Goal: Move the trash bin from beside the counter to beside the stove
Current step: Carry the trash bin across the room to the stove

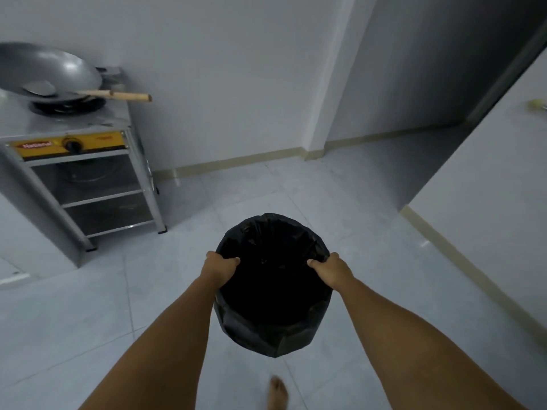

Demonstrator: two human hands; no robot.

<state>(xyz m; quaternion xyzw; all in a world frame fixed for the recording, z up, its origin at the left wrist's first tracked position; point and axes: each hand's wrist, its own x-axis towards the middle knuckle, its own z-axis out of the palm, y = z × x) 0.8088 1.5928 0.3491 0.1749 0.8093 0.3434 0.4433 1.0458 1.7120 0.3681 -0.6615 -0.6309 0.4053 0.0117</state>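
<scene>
head view: round trash bin lined with a black plastic bag (272, 291) is held over the pale tiled floor (74, 321), apparently lifted clear of it, mid-room. left hand (220, 266) is closed on the rim at its left side, right hand (330, 269) closed on the rim at its right, fingers hooked over the bag's edge. steel stove stand with yellow control panel (80, 179) sits up-left against the wall, well apart from the bin; a grey wok with a wooden-handled spatula (50, 74) rests on its burner. a bare foot (278, 392) shows below the bin. risks, as judged: grip is on loose liner, so the bag could slip and the bin drop or tilt; the spatula handle overhangs the stand's edge and could be knocked on approach.
</scene>
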